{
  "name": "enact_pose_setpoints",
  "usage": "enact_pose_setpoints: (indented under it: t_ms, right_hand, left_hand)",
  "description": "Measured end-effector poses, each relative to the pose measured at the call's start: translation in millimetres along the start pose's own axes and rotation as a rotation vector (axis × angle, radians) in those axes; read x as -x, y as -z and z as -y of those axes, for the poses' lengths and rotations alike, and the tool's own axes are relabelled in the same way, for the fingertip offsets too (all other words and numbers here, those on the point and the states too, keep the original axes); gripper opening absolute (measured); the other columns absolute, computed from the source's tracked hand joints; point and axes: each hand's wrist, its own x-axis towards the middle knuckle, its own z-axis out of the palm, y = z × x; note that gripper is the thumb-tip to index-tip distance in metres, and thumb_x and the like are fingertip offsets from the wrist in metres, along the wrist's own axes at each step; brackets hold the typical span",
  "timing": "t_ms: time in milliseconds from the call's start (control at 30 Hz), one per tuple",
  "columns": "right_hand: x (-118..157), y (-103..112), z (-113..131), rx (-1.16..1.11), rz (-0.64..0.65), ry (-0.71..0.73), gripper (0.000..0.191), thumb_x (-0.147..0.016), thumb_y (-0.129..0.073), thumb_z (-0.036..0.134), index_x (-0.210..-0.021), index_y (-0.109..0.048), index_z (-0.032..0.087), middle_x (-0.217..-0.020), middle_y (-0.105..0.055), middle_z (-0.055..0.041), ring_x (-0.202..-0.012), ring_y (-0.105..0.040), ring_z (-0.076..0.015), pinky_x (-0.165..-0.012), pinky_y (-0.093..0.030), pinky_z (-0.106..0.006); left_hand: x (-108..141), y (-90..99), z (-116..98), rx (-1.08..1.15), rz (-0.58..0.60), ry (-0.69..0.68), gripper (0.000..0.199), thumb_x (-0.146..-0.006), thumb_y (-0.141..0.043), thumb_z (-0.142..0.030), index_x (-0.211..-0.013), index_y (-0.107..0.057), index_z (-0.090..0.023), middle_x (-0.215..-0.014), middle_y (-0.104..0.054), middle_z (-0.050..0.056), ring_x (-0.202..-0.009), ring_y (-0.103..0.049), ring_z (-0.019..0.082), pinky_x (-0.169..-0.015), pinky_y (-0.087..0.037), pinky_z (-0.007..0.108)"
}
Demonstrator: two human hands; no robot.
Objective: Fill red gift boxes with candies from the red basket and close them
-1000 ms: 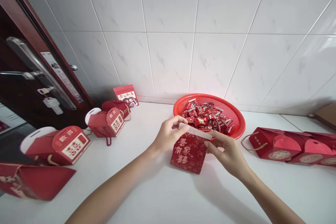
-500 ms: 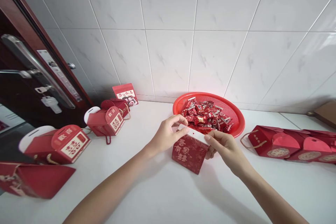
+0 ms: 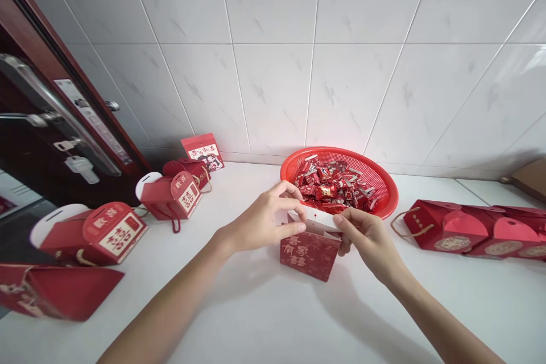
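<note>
A small red box [image 3: 307,255] with gold characters stands upright on the white surface in front of me. Its top is partly open, with a white inner flap showing at the back. My left hand [image 3: 277,216] is at the box's upper left edge, thumb and fingers apart around the rim. My right hand [image 3: 364,234] pinches the upper right corner of the box between thumb and fingers; some of those fingers are hidden behind it. Just behind the box sits a red plastic basket [image 3: 388,182] holding several red-wrapped candies [image 3: 326,189].
Several red gift boxes [image 3: 173,196] stand at the left, near a dark door [image 3: 34,153] with keys in it. A row of red boxes [image 3: 452,227] lies at the right. Behind everything is a tiled wall [image 3: 273,96]; a brown box [image 3: 531,179] is at the far right.
The top of the red box has come apart, so its inside now shows. My left hand's fingers have spread and shifted slightly. My right hand still grips the corner.
</note>
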Motion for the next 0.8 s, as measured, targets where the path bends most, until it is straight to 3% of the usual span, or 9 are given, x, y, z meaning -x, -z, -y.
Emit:
enact_pose_setpoints:
  t_ms: [133, 367, 467, 567, 700, 800]
  right_hand:
    - [1, -1, -1, 0.006, -0.045, 0.048, 0.050, -0.084, -0.068, 0.067, -0.067, -0.056, 0.021, -0.051, -0.058, 0.0020, -0.047, -0.058, -0.0136, -0.049, -0.047, -0.025]
    - [3, 1, 0, 0.079, -0.087, 0.127, 0.044, -0.090, -0.065, 0.060, -0.071, -0.058, 0.020, -0.058, -0.059, 0.0009, -0.052, -0.058, -0.0136, -0.052, -0.046, -0.025]
    - [4, -1, -2, 0.137, -0.105, 0.154, 0.041, -0.091, -0.062, 0.059, -0.074, -0.058, 0.021, -0.063, -0.061, -0.0004, -0.056, -0.059, -0.0150, -0.055, -0.048, -0.027]
    - [8, -5, -4, 0.283, -0.150, 0.199, 0.035, -0.085, -0.070, 0.056, -0.093, -0.060, 0.023, -0.082, -0.067, -0.0036, -0.070, -0.062, -0.0190, -0.063, -0.052, -0.031]
    - [15, -7, -2, 0.431, -0.063, 0.181, 0.042, -0.080, -0.072, 0.046, -0.115, -0.059, 0.027, -0.109, -0.070, -0.0071, -0.088, -0.065, -0.0240, -0.071, -0.055, -0.036]
    - [18, -3, 4, 0.401, 0.042, 0.162, 0.039, -0.081, -0.063, 0.032, -0.119, -0.057, 0.028, -0.109, -0.069, -0.0058, -0.095, -0.066, -0.0241, -0.079, -0.059, -0.039]
  left_hand:
    - [7, 6.1, -11, -0.167, 0.010, -0.063, 0.009, -0.085, -0.075, -0.024, -0.091, -0.081, -0.027, -0.107, -0.057, 0.006, -0.113, -0.055, 0.024, -0.101, -0.047, 0.039]
    - [15, 9.6, -25, -0.191, 0.240, -0.193, 0.017, -0.092, -0.068, -0.018, -0.084, -0.081, -0.026, -0.104, -0.072, 0.002, -0.098, -0.059, 0.018, -0.096, -0.044, 0.034]
    - [17, 8.8, -30, -0.231, 0.245, -0.198, 0.016, -0.092, -0.069, -0.019, -0.084, -0.081, -0.027, -0.106, -0.074, 0.000, -0.098, -0.060, 0.019, -0.097, -0.042, 0.036]
    - [21, 7.0, -35, -0.273, 0.220, -0.175, 0.011, -0.090, -0.072, -0.021, -0.093, -0.080, -0.028, -0.110, -0.074, 0.001, -0.102, -0.061, 0.021, -0.099, -0.042, 0.037]
    - [26, 4.6, -42, -0.308, 0.207, -0.160, 0.024, -0.087, -0.075, -0.020, -0.110, -0.076, -0.028, -0.109, -0.074, 0.001, -0.102, -0.062, 0.022, -0.098, -0.043, 0.037]
    - [28, 5.3, -44, -0.344, 0.176, -0.113, 0.028, -0.084, -0.079, -0.025, -0.111, -0.076, -0.028, -0.110, -0.074, 0.002, -0.102, -0.061, 0.024, -0.094, -0.045, 0.036]
